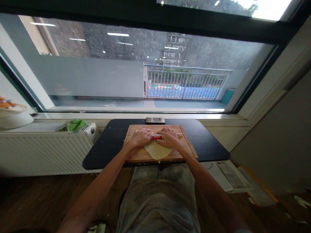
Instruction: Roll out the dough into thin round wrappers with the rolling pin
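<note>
Rumpled clothing (159, 204) lies before dough (158, 151) — pale, flat, round-edged.

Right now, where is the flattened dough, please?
In the head view, just below centre, the flattened dough lies on the wooden board, showing on the near side of the rolling pin.

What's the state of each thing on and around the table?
dough: flat sheet
rolling pin: across the dough's far part
left hand: on the pin
right hand: on the pin
board: flat on the table
phone: lying flat
green cloth: crumpled, on the radiator
</note>
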`<state>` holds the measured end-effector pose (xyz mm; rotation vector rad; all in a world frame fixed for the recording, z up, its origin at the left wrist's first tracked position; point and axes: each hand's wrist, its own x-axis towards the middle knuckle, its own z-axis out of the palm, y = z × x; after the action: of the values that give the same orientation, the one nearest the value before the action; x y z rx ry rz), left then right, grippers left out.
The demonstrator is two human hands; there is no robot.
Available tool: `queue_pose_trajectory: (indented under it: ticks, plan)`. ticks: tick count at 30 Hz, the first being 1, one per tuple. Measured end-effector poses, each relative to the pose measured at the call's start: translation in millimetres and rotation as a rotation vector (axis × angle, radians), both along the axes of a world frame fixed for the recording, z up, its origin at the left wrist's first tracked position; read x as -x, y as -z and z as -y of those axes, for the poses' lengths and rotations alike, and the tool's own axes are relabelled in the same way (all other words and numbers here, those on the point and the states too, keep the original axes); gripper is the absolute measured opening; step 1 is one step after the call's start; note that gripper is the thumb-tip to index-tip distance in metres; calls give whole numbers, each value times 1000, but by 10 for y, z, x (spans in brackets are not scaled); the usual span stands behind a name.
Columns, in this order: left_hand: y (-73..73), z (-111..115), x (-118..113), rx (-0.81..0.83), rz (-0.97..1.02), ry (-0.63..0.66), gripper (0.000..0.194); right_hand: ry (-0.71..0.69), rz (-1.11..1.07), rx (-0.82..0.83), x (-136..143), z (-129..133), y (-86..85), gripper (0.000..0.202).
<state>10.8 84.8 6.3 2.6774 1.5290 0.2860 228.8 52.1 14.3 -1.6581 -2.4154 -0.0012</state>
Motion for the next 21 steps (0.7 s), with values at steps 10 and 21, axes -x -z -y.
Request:
queue_pose_trajectory:
  ticks: [10,21]
  plan:
    - [-108,31,-62,57,53,-55,52,13,-48,-26,-16,35,56,47]
    - [-132,85,-52,77,46,-74,51,56,-50,-26,40,138,-20,44]
